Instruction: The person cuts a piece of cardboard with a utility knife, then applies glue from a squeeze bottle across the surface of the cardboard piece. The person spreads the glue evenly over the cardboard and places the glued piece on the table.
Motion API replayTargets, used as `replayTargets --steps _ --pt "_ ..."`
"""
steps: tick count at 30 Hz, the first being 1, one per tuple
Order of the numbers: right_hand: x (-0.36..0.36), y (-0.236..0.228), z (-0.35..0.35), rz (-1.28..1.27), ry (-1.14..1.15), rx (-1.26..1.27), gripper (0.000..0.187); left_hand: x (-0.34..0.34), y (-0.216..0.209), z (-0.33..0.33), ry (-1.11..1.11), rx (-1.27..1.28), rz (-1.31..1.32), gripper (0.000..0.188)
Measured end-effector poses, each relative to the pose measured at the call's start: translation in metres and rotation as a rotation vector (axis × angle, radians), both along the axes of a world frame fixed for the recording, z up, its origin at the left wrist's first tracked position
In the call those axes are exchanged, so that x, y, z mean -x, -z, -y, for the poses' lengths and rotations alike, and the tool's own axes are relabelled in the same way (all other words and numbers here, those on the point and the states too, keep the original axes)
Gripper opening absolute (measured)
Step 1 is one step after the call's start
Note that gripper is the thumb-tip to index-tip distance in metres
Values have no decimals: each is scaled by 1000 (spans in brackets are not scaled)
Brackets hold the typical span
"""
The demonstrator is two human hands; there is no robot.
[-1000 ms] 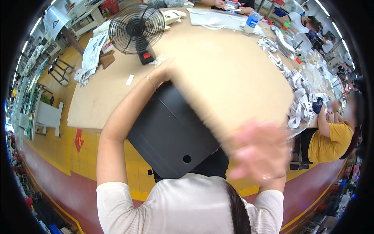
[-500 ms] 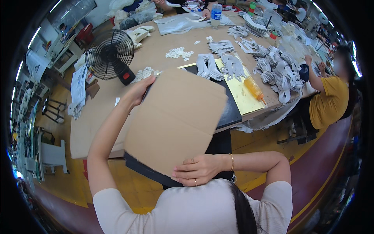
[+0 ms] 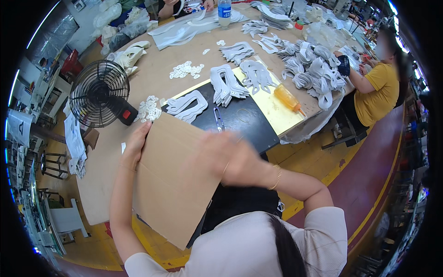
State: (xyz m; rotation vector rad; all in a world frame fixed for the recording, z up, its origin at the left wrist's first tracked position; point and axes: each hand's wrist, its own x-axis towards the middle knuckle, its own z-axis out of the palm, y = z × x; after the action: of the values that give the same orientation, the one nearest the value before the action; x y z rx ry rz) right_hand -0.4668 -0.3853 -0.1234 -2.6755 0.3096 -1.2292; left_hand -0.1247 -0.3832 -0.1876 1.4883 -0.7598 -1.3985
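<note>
A brown cardboard sheet (image 3: 170, 184) is tilted in front of my chest, with part of a dark board showing beneath its lower edge. My left hand (image 3: 138, 142) is closed on its upper left edge. Over the cardboard's right side my right hand (image 3: 233, 159) is smeared by motion, so its fingers and anything in them cannot be made out. Beyond the sheet lies a black board (image 3: 240, 121) on a yellow sheet (image 3: 270, 116). On the black board rest small purple snips (image 3: 218, 119), a thin loop (image 3: 244, 115) and grey-white cut pieces (image 3: 188, 106).
A black fan (image 3: 99, 94) stands at the table's left, beside small white pieces (image 3: 150, 109). To the right lie an orange squeeze bottle (image 3: 288, 99) and a heap of grey cut pieces (image 3: 314, 69). A person in yellow (image 3: 376, 92) sits at right; another person's hands show at the far edge.
The cardboard has swung left and lower, uncovering the snips and cut pieces on the black board. My right hand has left its lower edge and moved up over it. The view has shifted.
</note>
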Motion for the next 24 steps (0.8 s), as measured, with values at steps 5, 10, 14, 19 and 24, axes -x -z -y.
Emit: replayTargets --steps 5,10,14,19,24 --pt "19 70 72 -113 505 -433 25 -3 8 -9 -37 -14 112 30" --pt "-19 92 74 -277 741 -336 30 -5 -2 -41 -181 131 149 27" --pt "-26 94 83 -432 630 -548 28 -14 -14 -60 -346 280 356 33" --pt "-51 58 129 -433 404 -754 24 -21 -34 -67 -453 346 598 40" --pt "-140 57 207 -458 479 -523 24 -51 -43 -85 -426 333 740 41"
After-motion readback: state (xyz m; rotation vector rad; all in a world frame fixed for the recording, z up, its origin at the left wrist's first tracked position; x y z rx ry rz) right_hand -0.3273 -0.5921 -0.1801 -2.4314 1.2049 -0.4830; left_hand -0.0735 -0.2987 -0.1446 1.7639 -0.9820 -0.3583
